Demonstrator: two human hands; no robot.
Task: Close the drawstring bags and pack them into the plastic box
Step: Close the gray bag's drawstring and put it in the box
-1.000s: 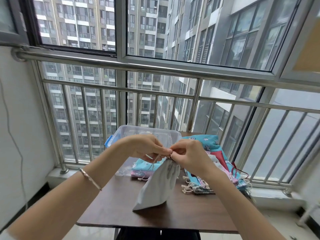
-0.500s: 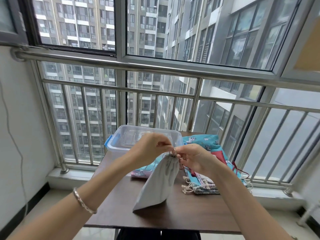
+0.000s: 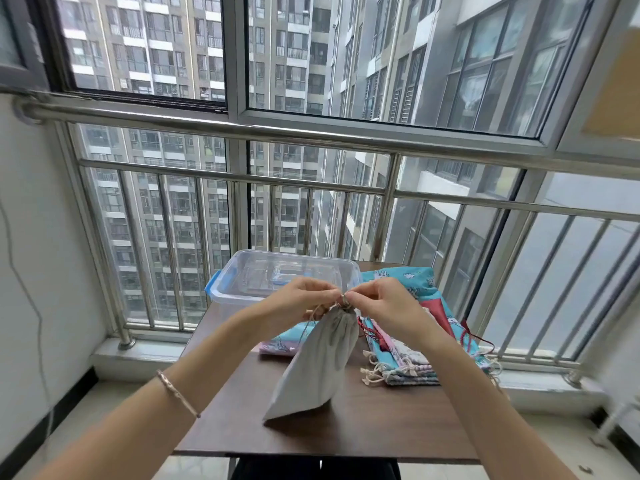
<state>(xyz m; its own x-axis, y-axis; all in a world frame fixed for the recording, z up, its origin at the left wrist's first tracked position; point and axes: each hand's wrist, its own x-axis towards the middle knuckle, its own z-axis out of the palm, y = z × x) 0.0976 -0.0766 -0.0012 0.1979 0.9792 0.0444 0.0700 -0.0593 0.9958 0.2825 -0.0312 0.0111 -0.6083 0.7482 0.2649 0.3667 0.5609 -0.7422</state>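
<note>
A plain pale grey bag [image 3: 322, 362] hangs over the dark brown wood-grain counter [image 3: 381, 427]. The clear plastic box [image 3: 277, 275] has blue clips. By the right edge, teal bags [image 3: 415, 289] carry white animal prints, with one red panel.

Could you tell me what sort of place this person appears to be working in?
Most likely an enclosed balcony high up in an apartment block: a steel safety railing runs behind large windows, residential towers fill the view outside, and a small wooden table stands against the railing.
</note>
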